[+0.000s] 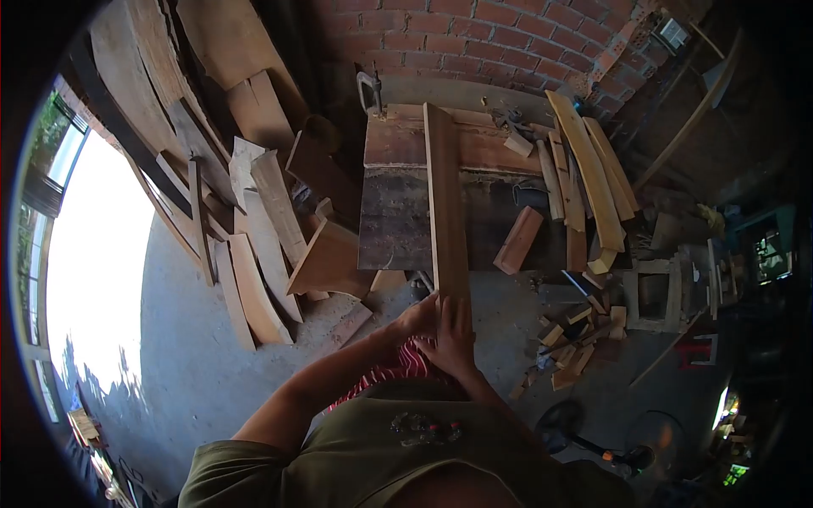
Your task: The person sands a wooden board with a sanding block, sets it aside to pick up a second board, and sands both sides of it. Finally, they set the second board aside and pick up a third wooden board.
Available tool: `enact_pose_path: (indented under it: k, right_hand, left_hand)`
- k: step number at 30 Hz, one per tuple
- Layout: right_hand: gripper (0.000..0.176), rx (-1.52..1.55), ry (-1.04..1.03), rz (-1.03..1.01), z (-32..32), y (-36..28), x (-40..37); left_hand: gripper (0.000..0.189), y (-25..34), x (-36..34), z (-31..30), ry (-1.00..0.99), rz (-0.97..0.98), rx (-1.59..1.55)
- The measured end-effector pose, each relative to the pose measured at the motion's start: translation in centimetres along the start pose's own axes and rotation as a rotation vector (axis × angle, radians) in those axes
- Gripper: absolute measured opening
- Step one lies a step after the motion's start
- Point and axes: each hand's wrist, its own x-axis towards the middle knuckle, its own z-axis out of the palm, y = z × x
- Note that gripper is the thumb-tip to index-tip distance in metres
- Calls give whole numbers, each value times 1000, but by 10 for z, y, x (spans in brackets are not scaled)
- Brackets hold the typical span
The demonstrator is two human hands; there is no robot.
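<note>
A long wooden board (447,203) lies across the workbench (394,212), its near end sticking out past the bench's front edge towards my body. My left hand (415,320) is closed at the left edge of that near end. Close beside it, my right hand (455,339) grips the same end, with its fingers over the board's face. Both hands are in front of my waist and nearly touch. My thumbs and the underside of the board are partly hidden.
A clamp (371,91) is at the bench's back left corner. A reddish wood block (518,240) and several planks (593,182) lie on the right. Boards (262,195) lean at left. Offcuts (580,343) and a wooden frame (665,292) stand on the floor at right.
</note>
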Motion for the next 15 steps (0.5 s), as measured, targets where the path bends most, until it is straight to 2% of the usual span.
enact_pose_path:
  k: [1, 2, 3, 4, 5, 6, 8, 9, 10, 11, 12, 14, 15]
  right_hand:
    - [86, 60, 85, 26, 2, -5, -3]
    - [86, 61, 87, 14, 4, -2, -4]
    - [85, 120, 101, 55, 8, 9, -5]
    - [85, 174, 121, 100, 8, 18, -7]
    - [77, 185, 166, 78, -5, 18, -8]
    - [77, 174, 180, 82, -17, 25, -4]
    - [70, 441, -39, 387, -43, 45, 1]
    - [63, 758, -70, 293, -53, 52, 5]
    - [63, 745, -62, 291, -57, 53, 1]
    - [61, 999, -82, 302, -62, 53, -1]
    - [60, 1256, -107, 313, -66, 49, -4]
    - [60, 1298, -136, 325, -63, 43, -10]
    - [63, 1395, -149, 335, -56, 38, -12]
  left_hand:
    - [62, -12, 24, -14, -250, 180, 243]
    - [69, -19, 36, -21, -501, 354, 493]
    - [64, -13, 13, -5, -407, 146, 234]
    - [64, -12, 1, 5, -415, 150, 241]
    - [59, -10, -6, 16, -335, 163, 327]
    - [55, -10, -10, 23, -258, 176, 408]
    - [53, -17, -7, 22, -281, 239, 496]
    - [51, -23, -2, 21, -176, 346, 506]
    - [54, -27, 3, 22, -69, 460, 511]
    - [60, -31, 8, 25, 85, 423, 156]
    - [60, -26, 2, 28, 76, 432, 153]
    - [46, -7, -12, 25, -115, 271, -44]
    - [42, -7, 1, 14, -248, 293, -82]
